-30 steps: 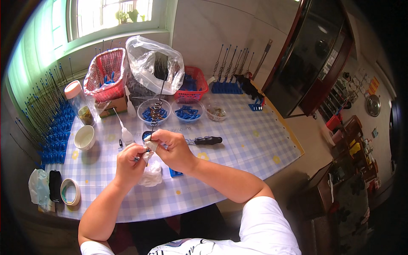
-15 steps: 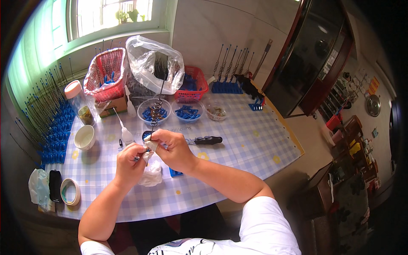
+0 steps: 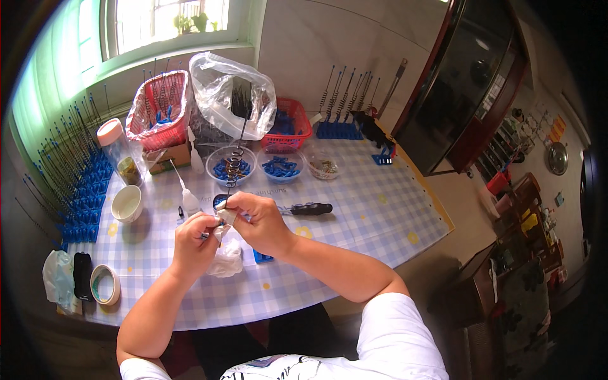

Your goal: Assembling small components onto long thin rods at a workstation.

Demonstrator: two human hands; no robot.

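Note:
A black wire rod with a spiral coil (image 3: 234, 170) stands upright above my hands, its thin tip reaching toward the plastic bag. My right hand (image 3: 259, 223) is closed on its lower end, with white wrapping on the fingertips. Against it my left hand (image 3: 196, 244) is closed too, pinching at the rod's bottom; a bit of blue shows between its fingers, but what it grips is mostly hidden. White crumpled tissue (image 3: 226, 259) lies under the hands, beside a blue plastic piece (image 3: 261, 256). A black-handled screwdriver (image 3: 310, 209) lies to the right.
Bowls of blue parts (image 3: 282, 168) and a small tub (image 3: 323, 168) stand behind my hands. Farther back are red baskets (image 3: 171, 136) and a clear plastic bag (image 3: 215, 69). White squeeze bottle (image 3: 190, 201), cup (image 3: 126, 204) and tape roll (image 3: 104, 285) sit left, near racked rods (image 3: 82, 196).
Almost nothing differs; both hands keep their hold at the rod's lower end. The whole view has shifted very slightly.

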